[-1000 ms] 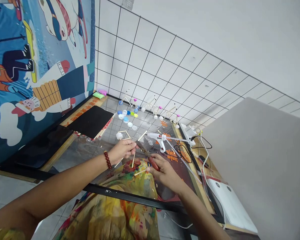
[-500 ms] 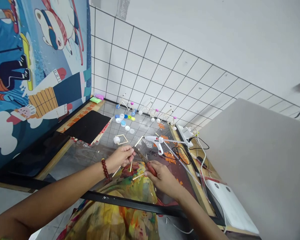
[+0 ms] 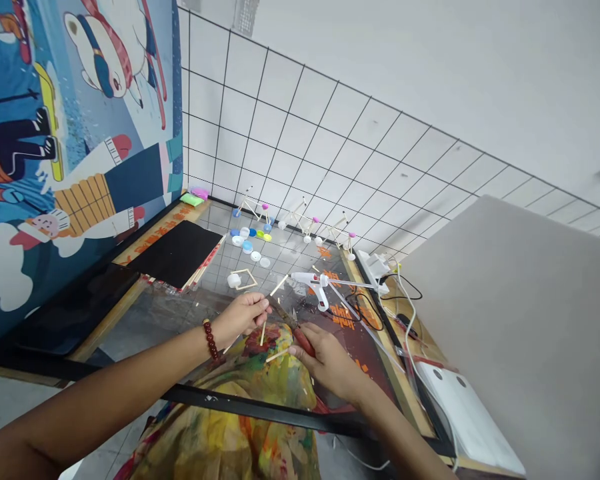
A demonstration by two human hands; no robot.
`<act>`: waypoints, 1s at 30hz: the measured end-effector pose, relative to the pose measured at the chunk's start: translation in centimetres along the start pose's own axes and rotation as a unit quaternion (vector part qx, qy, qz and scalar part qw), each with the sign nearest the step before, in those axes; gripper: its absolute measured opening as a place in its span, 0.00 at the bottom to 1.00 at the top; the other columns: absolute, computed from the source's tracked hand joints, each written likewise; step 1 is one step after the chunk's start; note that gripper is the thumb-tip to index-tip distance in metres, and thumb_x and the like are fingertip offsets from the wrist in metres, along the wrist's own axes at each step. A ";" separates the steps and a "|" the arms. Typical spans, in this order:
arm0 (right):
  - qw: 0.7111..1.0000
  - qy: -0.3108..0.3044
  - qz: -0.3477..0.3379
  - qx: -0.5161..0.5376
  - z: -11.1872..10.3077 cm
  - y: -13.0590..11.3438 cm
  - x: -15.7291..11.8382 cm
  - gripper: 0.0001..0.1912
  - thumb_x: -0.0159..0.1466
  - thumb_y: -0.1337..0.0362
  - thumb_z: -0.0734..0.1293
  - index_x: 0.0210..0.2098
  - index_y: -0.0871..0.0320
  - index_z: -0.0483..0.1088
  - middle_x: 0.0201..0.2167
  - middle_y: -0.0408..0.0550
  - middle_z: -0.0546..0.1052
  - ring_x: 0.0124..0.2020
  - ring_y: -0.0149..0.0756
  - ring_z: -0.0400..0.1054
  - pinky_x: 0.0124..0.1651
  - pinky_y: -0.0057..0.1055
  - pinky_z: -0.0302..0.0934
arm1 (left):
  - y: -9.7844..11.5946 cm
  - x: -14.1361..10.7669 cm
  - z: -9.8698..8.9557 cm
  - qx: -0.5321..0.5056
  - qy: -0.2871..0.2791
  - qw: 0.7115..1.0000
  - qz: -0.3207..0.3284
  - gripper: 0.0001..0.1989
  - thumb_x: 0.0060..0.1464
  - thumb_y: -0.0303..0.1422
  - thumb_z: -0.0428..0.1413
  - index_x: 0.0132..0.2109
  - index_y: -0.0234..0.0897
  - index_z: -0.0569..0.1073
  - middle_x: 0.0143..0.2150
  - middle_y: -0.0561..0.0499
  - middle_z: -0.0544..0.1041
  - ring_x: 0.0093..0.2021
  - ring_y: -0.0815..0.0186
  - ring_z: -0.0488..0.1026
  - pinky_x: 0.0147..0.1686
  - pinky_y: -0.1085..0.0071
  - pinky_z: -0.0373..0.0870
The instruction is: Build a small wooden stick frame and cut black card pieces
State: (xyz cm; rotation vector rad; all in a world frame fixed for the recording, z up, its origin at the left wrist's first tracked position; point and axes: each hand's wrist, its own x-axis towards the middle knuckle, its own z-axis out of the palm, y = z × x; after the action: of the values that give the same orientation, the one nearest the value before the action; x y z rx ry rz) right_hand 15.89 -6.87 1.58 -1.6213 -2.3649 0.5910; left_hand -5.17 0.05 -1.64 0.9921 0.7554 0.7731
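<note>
Several thin, straight-edged wooden sticks (image 3: 263, 335) show pale against paint-smeared cloth (image 3: 260, 381) and a glossy tabletop (image 3: 155, 323). Ahead lie a smooth white plastic glue gun (image 3: 307, 280) and, farther off, round bottle caps (image 3: 248, 247). The left hand (image 3: 243, 315) is curled over sticks that jut out below, thumb pressed to forefinger. The right hand (image 3: 325, 353) wraps the red handle of a dull metal tool (image 3: 284, 315), its tip at the left fingertips; another stick pokes out by the right thumb. Compared with half a second ago, both hands keep nearly the same pose.
</note>
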 end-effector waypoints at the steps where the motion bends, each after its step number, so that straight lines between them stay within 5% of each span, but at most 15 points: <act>1: 1.000 0.002 -0.002 -0.002 0.0 0.0 0.0 0.13 0.69 0.55 0.60 0.31 0.56 0.64 0.33 0.46 0.70 0.34 0.36 0.65 0.39 0.32 0.59 | 0.0 0.0 0.0 0.000 0.000 1.000 0.002 0.16 0.54 0.44 0.57 0.31 0.34 0.67 0.19 0.59 0.62 0.15 0.79 0.46 0.15 0.78 0.38; 16: 1.000 0.013 -0.009 -0.021 0.4 0.5 -0.2 0.09 0.68 0.61 0.60 0.33 0.56 0.65 0.34 0.47 0.70 0.35 0.37 0.66 0.40 0.33 0.60 | 0.2 -0.2 0.0 -0.034 -0.025 0.999 -0.008 0.13 0.52 0.39 0.58 0.32 0.32 0.69 0.19 0.57 0.64 0.15 0.80 0.47 0.15 0.79 0.38; 24: 0.999 -0.015 -0.024 0.042 -0.1 0.6 -0.5 0.08 0.68 0.59 0.61 0.36 0.56 0.67 0.44 0.50 0.69 0.43 0.37 0.67 0.49 0.34 0.62 | 0.5 -0.4 0.1 -0.031 -0.039 0.999 -0.006 0.16 0.51 0.42 0.59 0.33 0.31 0.70 0.20 0.56 0.65 0.15 0.80 0.47 0.16 0.79 0.39; 30: 0.998 -0.034 -0.019 0.054 -0.1 0.7 -0.5 0.09 0.68 0.59 0.61 0.34 0.57 0.67 0.41 0.50 0.69 0.42 0.37 0.66 0.48 0.34 0.62 | 0.4 -0.3 0.1 -0.013 -0.041 0.999 -0.001 0.19 0.50 0.45 0.60 0.33 0.31 0.69 0.22 0.55 0.67 0.16 0.80 0.50 0.16 0.79 0.41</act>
State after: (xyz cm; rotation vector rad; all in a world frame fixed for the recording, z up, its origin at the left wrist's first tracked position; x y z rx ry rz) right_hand 16.72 -7.03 1.40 -1.5294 -2.3609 0.7638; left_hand -5.33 -0.17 -1.21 0.9939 0.6747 0.7336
